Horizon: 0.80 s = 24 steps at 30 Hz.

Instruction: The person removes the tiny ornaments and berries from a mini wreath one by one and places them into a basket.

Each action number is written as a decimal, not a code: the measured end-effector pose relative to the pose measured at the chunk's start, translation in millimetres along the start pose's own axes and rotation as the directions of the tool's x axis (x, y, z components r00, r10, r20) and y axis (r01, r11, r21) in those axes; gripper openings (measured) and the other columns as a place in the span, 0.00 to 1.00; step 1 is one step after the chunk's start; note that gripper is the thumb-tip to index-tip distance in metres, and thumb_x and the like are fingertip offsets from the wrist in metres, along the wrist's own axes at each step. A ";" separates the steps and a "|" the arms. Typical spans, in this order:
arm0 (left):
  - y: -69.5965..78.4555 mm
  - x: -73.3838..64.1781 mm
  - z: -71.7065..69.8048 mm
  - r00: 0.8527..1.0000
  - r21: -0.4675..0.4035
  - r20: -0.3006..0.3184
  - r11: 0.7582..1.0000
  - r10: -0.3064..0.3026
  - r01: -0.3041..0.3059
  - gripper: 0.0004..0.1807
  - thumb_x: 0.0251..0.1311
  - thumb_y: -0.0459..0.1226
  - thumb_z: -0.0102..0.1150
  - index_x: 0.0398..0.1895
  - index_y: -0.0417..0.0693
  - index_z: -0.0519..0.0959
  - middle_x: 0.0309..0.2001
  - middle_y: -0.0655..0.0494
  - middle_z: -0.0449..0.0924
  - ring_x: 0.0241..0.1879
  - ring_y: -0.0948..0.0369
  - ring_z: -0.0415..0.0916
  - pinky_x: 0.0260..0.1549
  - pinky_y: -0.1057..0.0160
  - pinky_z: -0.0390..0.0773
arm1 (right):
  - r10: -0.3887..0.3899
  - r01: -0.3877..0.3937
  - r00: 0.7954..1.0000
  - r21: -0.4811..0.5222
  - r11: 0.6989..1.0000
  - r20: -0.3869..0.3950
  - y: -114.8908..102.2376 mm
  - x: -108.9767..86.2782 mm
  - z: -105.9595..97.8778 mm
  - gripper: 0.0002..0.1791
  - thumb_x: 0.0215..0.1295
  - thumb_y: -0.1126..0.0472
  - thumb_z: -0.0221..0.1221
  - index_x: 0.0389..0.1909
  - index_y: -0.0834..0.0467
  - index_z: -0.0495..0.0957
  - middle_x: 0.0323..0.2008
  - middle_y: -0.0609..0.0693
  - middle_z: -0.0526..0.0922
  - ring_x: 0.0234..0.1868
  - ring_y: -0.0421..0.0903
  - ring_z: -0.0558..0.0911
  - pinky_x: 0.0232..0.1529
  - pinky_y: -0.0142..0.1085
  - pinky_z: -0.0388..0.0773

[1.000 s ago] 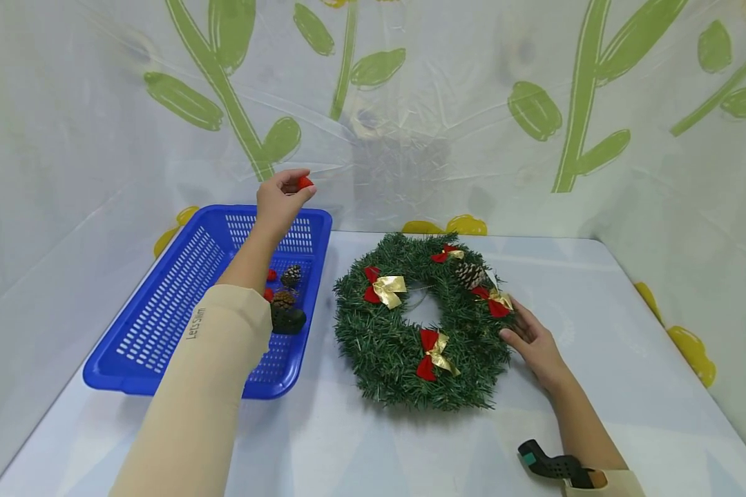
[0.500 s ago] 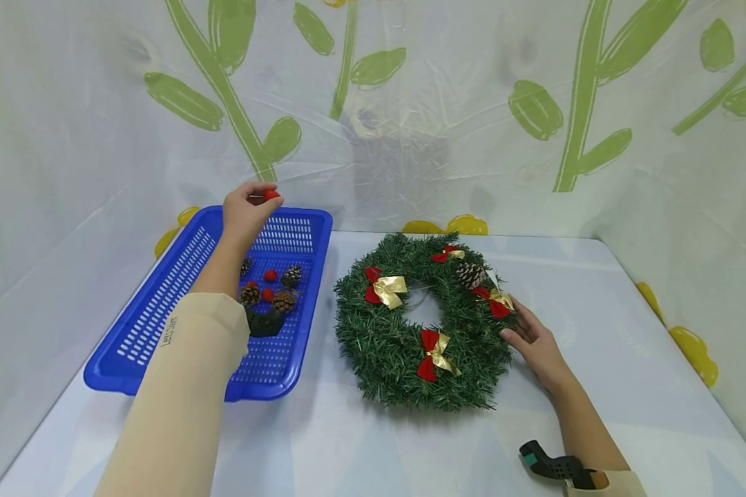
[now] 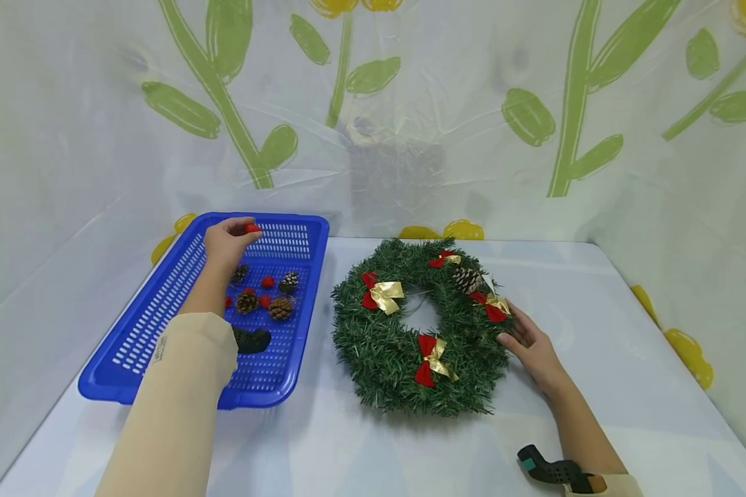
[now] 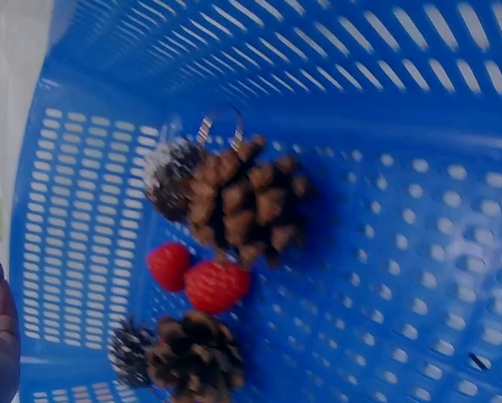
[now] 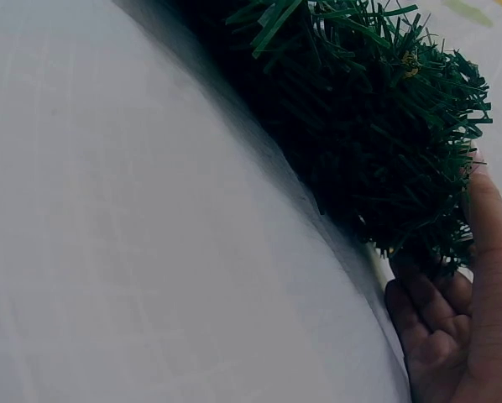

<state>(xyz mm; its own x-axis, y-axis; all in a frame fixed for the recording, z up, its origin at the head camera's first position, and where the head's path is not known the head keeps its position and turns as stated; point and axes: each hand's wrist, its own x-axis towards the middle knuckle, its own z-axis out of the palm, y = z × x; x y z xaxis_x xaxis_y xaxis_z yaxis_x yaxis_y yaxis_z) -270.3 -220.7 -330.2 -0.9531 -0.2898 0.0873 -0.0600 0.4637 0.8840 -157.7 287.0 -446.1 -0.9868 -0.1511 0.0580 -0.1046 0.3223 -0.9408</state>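
My left hand pinches a small red strawberry between thumb and fingers, above the far part of the blue basket. In the left wrist view, only the fingers show at the left edge. A green wreath lies on the table to the right of the basket. It bears several red and gold bows and a frosted pine cone. My right hand holds its right rim; in the right wrist view, the thumb lies along the side and the other fingers curl underneath.
Inside the basket lie several brown pine cones, frosted pine cones and red strawberries. A white sheet with printed plants stands behind the table. Black wrist mounts stick out near both sleeves.
My left hand has moved left and down with the strawberry, from above the basket's far right corner to lower over the basket. The right hand and the wreath stay in place.
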 end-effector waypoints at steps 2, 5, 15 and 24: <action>-6.6 -0.8 -1.1 1.000 0.010 0.006 1.000 -0.012 0.012 0.23 0.64 0.37 0.56 0.62 0.40 0.72 0.58 0.40 0.73 0.55 0.52 0.69 0.58 0.56 0.70 | -0.003 0.003 1.000 -0.002 1.000 -0.001 -0.2 0.4 0.2 0.38 0.69 0.62 0.53 0.75 0.53 0.45 0.72 0.66 0.48 0.70 0.67 0.53 0.51 0.13 0.62; -17.2 -0.5 -2.1 0.999 0.034 0.009 0.999 -0.037 0.037 0.23 0.65 0.36 0.55 0.62 0.38 0.71 0.58 0.38 0.72 0.57 0.48 0.68 0.58 0.54 0.70 | -0.006 0.006 1.000 -0.008 1.000 0.000 0.0 0.5 0.2 0.38 0.69 0.62 0.53 0.75 0.54 0.45 0.72 0.66 0.48 0.70 0.67 0.52 0.51 0.12 0.62; -42.9 0.2 -2.4 0.994 0.062 0.013 0.993 -0.105 0.104 0.24 0.64 0.34 0.55 0.63 0.37 0.70 0.59 0.37 0.72 0.59 0.46 0.68 0.59 0.53 0.69 | -0.004 0.004 1.000 -0.003 1.000 0.004 -0.1 0.1 1.4 0.39 0.70 0.62 0.53 0.75 0.56 0.44 0.72 0.66 0.48 0.70 0.67 0.52 0.50 0.13 0.63; -43.6 -1.8 4.0 0.997 0.139 0.031 0.988 -0.070 0.065 0.22 0.64 0.34 0.55 0.59 0.30 0.71 0.56 0.32 0.71 0.56 0.42 0.68 0.56 0.49 0.70 | -0.011 0.011 1.000 0.001 1.000 0.000 1.9 0.2 0.3 0.38 0.69 0.61 0.53 0.75 0.55 0.45 0.72 0.67 0.49 0.69 0.67 0.52 0.50 0.13 0.63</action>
<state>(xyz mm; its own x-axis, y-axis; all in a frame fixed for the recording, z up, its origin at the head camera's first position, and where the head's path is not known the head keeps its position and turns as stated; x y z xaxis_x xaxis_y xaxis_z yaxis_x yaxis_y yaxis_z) -267.2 -237.0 -370.7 -0.9553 -0.2953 0.0114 -0.1620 0.5557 0.8154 -158.1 287.3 -448.0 -0.9856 -0.1548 0.0679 -0.1150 0.3198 -0.9405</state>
